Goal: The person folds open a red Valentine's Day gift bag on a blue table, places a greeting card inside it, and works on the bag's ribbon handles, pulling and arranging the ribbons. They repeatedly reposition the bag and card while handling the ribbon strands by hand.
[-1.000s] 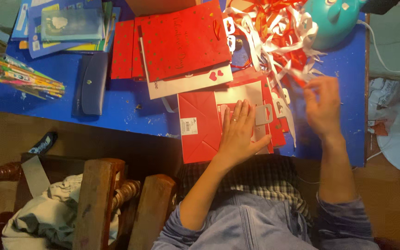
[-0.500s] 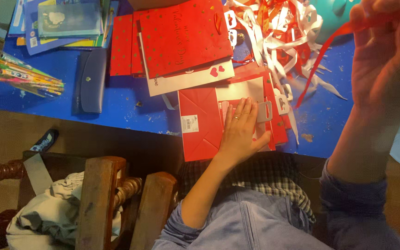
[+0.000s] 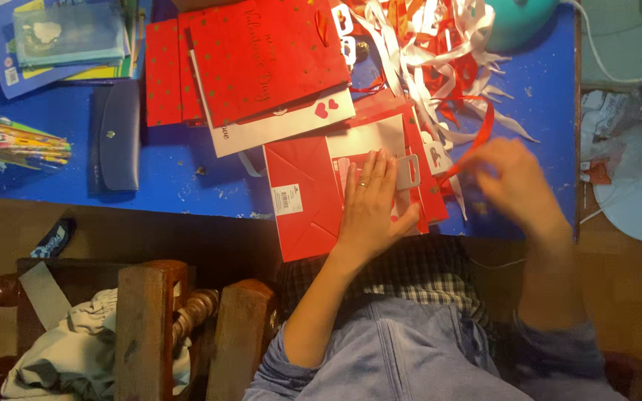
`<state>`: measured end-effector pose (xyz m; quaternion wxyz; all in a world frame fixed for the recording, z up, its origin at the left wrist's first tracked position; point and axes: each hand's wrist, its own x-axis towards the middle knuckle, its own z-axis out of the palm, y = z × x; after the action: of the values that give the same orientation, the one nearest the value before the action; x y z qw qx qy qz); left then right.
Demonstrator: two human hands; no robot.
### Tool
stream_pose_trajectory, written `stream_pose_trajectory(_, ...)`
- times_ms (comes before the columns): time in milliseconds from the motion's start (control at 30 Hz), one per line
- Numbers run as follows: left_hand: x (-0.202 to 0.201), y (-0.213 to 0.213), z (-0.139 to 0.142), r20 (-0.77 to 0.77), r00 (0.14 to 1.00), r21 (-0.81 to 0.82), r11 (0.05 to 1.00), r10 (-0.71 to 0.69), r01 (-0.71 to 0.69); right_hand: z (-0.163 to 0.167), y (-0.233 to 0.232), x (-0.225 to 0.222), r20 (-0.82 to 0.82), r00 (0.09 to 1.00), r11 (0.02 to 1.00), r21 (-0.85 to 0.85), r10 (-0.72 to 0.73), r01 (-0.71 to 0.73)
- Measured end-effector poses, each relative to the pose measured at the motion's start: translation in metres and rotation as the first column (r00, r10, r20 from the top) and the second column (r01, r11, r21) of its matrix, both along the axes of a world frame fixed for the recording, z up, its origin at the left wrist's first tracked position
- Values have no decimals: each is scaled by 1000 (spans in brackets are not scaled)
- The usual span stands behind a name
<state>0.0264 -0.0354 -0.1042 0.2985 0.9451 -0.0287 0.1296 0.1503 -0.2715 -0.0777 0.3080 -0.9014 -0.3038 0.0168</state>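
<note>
Two hands work over a flattened red paper gift bag (image 3: 310, 197) at the near edge of the blue table (image 3: 180, 186). The left hand (image 3: 371, 204) lies flat and open on the bag, fingers together, pressing it down. Just beyond its fingertips sits a white cut-out handle piece (image 3: 408, 171) on the bag's pale inner panel.

The right hand (image 3: 518, 186) is blurred; it appears to pinch the end of a red ribbon (image 3: 477, 137), which runs up and away from it toward the heap of red and white ribbon strips (image 3: 425, 44) beyond both hands. How tightly the fingers close I cannot tell.

The bag looks like thin card: light, fairly stiff along its folds, easy to crease or tear at the handle holes, so a flat palm near the middle seems the safest hold. The ribbon looks limp, weightless and probably slick, likely to slip unless pinched close to its end.

Beyond the left hand lie more red bags (image 3: 261, 59); far to its left, a dark blue case (image 3: 117, 134) and a bundle of pencils (image 3: 16, 141).
</note>
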Motion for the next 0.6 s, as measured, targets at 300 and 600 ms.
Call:
stream_pose_trajectory(300, -1, 0, 0, 17, 1000, 23, 1000, -1, 0, -18, -11, -47, 71, 995, 984, -172, 66, -53)
stream_pose_trajectory(600, 2, -1, -3, 27, 1000, -8, 1000, 8, -8, 65, 0, -11, -106, 983, 907, 410, 148, -93)
